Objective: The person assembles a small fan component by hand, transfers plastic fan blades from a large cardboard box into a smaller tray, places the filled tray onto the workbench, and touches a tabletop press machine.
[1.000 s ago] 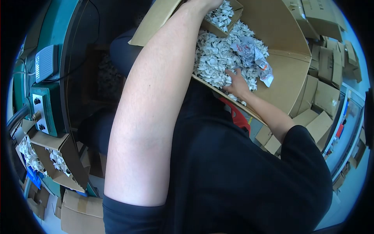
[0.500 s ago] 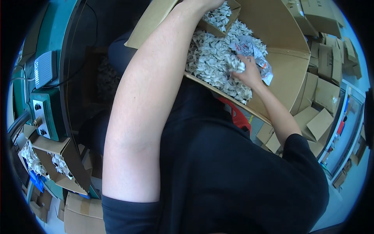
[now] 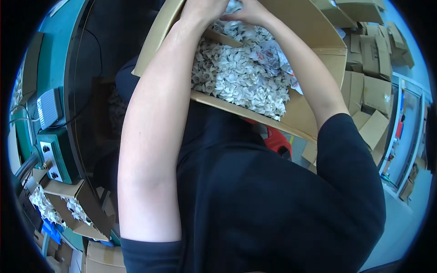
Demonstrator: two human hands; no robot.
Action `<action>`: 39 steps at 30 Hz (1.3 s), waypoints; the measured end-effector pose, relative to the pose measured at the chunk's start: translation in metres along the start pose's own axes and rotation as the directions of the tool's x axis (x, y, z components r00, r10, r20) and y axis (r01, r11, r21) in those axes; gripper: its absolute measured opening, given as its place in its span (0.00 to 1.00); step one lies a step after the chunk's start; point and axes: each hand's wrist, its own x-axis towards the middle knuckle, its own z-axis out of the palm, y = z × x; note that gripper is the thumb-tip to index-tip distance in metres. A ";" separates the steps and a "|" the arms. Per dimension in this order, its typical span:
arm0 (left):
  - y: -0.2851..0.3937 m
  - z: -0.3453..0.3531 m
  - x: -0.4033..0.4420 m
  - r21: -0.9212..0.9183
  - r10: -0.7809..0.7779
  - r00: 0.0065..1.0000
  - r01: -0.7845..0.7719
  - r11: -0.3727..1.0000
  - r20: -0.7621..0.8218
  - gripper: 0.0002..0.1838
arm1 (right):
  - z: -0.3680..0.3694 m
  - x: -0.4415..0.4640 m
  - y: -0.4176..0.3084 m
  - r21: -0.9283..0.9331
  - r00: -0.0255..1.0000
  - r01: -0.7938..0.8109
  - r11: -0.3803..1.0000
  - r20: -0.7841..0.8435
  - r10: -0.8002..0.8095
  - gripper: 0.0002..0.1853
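A large open cardboard box (image 3: 246, 108) holds a heap of small white curled pieces (image 3: 241, 77). A smaller cardboard box (image 3: 223, 37) sits inside it, with only its near edge showing between my arms. At the top edge of the view my right hand (image 3: 250, 11) is over the smaller box, fingers curved around some white pieces (image 3: 233, 7). My left hand (image 3: 205, 10) is close beside it, back upward, its fingers hidden or cut off by the frame. A crumpled clear plastic bag (image 3: 271, 57) lies on the heap, partly behind my right forearm.
Flattened and open cardboard boxes (image 3: 373, 54) are piled at the right, near a metal-framed rack (image 3: 400, 132). On the left are a green machine with a control box (image 3: 57, 157), a grey pedal (image 3: 49, 109) and a carton of white pieces (image 3: 86, 200).
My right hand, which was gripping a handful of white pieces near the plastic bag, has moved up and left to the smaller box beside my left hand. The view has shifted slightly.
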 end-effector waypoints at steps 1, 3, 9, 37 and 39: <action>-0.001 -0.002 0.000 0.018 -0.011 1.000 0.011 1.000 0.007 0.30 | 0.005 0.007 0.000 -0.097 1.000 -0.007 0.995 0.004 0.007 0.44; -0.004 -0.006 0.001 0.042 -0.031 1.000 0.030 0.999 0.007 0.30 | 0.009 0.011 0.002 -0.187 1.000 -0.006 0.982 0.014 0.008 0.45; -0.010 -0.001 0.006 0.046 0.015 1.000 -0.013 0.999 -0.026 0.30 | 0.029 -0.050 0.024 -0.264 0.947 0.071 0.962 -0.286 -0.148 0.32; -0.004 0.001 0.008 0.001 -0.079 0.996 0.079 0.997 0.029 0.31 | 0.189 -0.126 -0.025 -0.275 0.932 0.166 0.947 0.358 -0.060 0.41; -0.005 0.002 0.006 0.008 -0.084 0.996 0.084 0.996 0.037 0.31 | 0.191 -0.121 -0.027 -0.318 0.946 0.170 0.933 0.318 -0.064 0.43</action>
